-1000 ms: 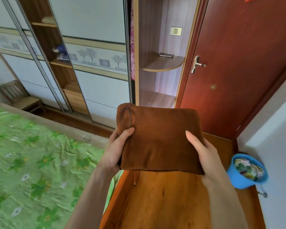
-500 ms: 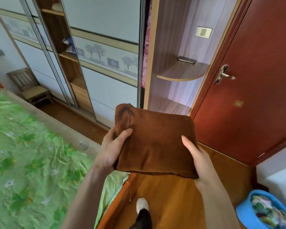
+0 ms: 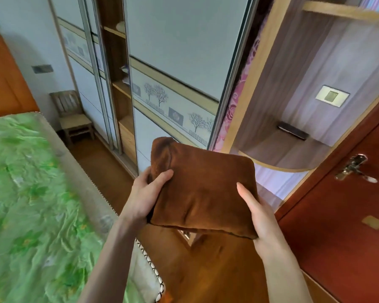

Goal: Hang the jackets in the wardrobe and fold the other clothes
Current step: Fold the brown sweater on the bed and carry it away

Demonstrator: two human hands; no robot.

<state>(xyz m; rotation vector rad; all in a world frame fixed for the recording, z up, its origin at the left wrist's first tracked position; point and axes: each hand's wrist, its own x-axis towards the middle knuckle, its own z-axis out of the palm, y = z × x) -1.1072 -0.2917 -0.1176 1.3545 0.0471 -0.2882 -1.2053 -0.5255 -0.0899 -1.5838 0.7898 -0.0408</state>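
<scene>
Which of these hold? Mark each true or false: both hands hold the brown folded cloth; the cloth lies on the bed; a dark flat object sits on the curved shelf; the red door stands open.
1. Both hands hold the brown folded cloth: true; left hand and right hand grip its sides.
2. The cloth lies on the bed: false; it is held in the air.
3. A dark flat object sits on the curved shelf: true.
4. The red door stands open: false; it looks shut.

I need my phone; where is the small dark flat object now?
In the head view it lies upper right, on the curved corner shelf: the dark flat object sits below the wall switch, left of the red door.
</scene>
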